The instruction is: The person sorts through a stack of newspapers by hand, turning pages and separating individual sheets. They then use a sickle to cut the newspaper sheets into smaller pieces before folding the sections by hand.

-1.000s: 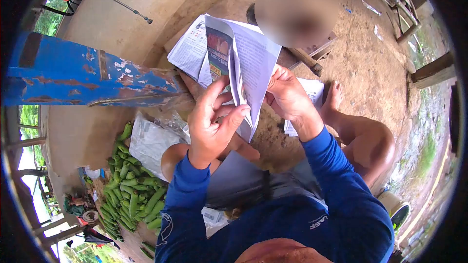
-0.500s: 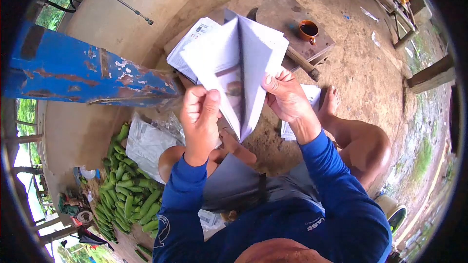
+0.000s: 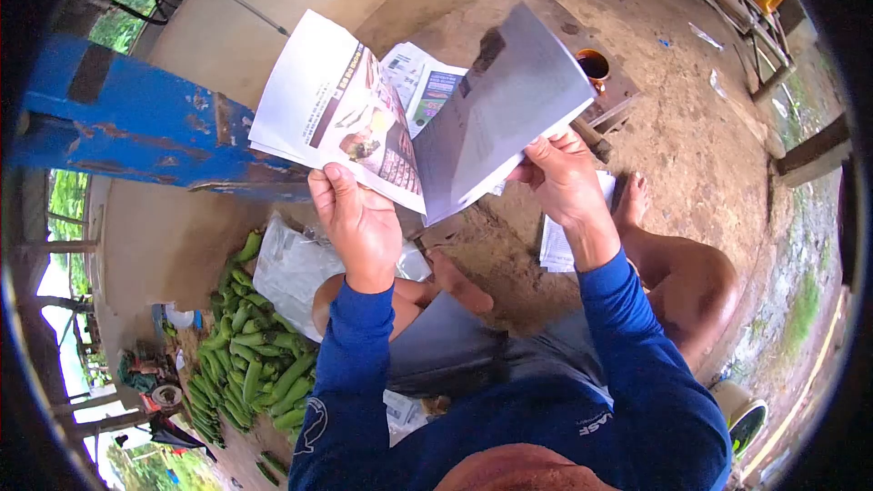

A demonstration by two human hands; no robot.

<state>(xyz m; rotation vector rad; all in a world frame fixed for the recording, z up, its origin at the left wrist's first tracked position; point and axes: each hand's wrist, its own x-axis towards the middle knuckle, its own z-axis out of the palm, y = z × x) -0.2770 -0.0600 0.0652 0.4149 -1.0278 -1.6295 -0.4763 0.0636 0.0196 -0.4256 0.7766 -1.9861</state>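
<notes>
Newspaper (image 3: 409,118), held open: its print is too small for me to read. Behind its left page the fingers of my left hand (image 3: 359,223) are hidden; only the thumb shows. The right page's edge covers part of the cup (image 3: 593,64). Between the two pages, more printed papers (image 3: 423,82) show only in part. Below the newspaper, my right hand (image 3: 564,177) and wrist hide half a sheet on the ground (image 3: 555,250). Left of the newspaper, the blue beam (image 3: 136,127) runs out into the dark lens rim.

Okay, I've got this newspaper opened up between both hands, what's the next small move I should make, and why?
Probably draw the left hand and right hand slightly further apart. The newspaper is open in a V, each hand grips one page's lower edge, and the pages meet at a fold between them, so a small outward pull would likely spread it flat.
</notes>
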